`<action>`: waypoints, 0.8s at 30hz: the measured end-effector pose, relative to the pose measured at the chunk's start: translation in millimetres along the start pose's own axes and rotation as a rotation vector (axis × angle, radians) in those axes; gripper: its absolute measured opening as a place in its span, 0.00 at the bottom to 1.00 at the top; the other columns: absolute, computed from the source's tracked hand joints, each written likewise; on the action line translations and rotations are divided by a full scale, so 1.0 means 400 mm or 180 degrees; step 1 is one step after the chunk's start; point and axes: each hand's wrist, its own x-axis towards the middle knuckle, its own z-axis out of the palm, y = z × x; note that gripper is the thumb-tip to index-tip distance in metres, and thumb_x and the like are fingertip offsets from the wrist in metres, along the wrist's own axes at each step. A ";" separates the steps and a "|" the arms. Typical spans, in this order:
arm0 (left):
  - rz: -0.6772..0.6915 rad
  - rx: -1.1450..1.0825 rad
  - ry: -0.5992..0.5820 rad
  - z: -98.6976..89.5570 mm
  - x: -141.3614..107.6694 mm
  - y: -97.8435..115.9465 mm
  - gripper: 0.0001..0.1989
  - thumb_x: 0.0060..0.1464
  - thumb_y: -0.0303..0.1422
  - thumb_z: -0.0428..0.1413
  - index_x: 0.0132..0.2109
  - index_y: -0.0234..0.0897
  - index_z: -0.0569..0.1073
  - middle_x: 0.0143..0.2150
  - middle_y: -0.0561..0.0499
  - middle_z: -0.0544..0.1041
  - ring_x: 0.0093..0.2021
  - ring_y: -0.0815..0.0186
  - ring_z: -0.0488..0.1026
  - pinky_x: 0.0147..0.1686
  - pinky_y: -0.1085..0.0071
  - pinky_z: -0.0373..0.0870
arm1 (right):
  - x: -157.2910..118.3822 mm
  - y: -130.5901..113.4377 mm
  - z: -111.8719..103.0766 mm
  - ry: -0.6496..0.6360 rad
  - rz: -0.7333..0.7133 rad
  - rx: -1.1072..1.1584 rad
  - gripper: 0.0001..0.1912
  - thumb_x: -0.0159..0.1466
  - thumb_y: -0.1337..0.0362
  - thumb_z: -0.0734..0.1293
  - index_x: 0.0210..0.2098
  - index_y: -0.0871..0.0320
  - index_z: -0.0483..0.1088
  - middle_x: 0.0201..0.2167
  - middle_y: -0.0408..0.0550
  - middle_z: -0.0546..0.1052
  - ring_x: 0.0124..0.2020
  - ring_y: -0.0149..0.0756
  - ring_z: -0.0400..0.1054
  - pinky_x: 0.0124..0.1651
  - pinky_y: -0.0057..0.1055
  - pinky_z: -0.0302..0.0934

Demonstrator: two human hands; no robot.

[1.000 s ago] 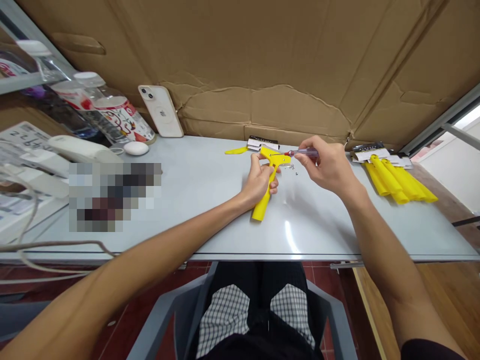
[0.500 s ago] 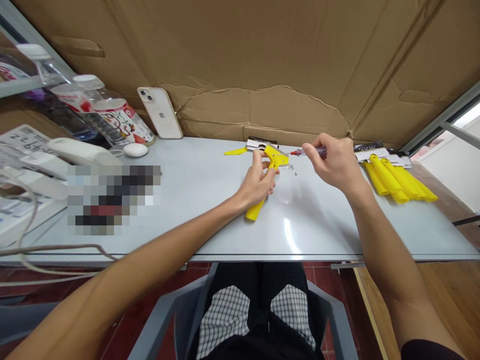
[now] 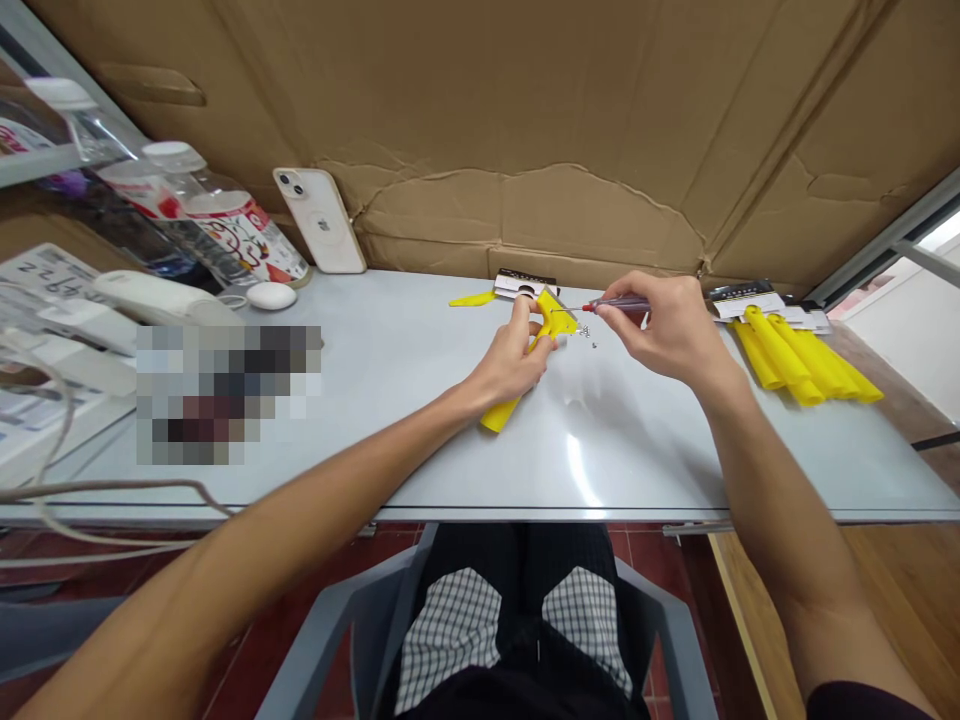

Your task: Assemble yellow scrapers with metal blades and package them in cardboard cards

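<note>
A yellow scraper-like tool is held by my left hand, its wide head turned up and to the right, its handle end low. My right hand is closed round a screwdriver with a red collar, lying nearly level. The shaft reaches left to the tool's head, over a small dark spot there. Small metal screws lie on the table just right of the head. Behind it rest a black-and-white card package and a thin yellow piece.
Several yellow handles with cards lie at the right of the white table. At the left are a phone, bottles, a white mouse, a cable and a blurred patch. Cardboard stands behind.
The yellow tool has tilted slightly, its handle end moving left and its head a little right. My right hand and the screwdriver have shifted slightly, the shaft still at the head.
</note>
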 end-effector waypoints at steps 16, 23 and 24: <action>0.0989 0.0143 0.0129 -0.049 0.023 0.036 0.19 0.61 0.35 0.63 0.53 0.44 0.62 0.39 0.51 0.83 0.39 0.61 0.81 0.37 0.65 0.72 | 0.014 0.077 0.026 -0.0543 -0.0372 -0.0031 0.17 0.70 0.66 0.65 0.55 0.55 0.78 0.46 0.52 0.82 0.41 0.42 0.75 0.48 0.36 0.64; 0.1071 -0.0388 0.0332 -0.051 0.007 0.061 0.22 0.53 0.36 0.64 0.52 0.45 0.64 0.41 0.50 0.81 0.45 0.55 0.82 0.38 0.61 0.74 | 0.026 0.248 0.027 -0.1055 0.1148 -0.1277 0.18 0.68 0.64 0.69 0.56 0.53 0.81 0.46 0.56 0.84 0.49 0.52 0.76 0.51 0.41 0.66; 0.1100 -0.0415 0.0349 -0.049 0.005 0.062 0.23 0.53 0.36 0.64 0.53 0.45 0.64 0.41 0.50 0.81 0.44 0.55 0.82 0.37 0.61 0.74 | 0.024 0.264 0.031 -0.1207 0.1346 -0.1426 0.19 0.68 0.64 0.69 0.57 0.53 0.82 0.48 0.58 0.84 0.50 0.53 0.76 0.51 0.41 0.67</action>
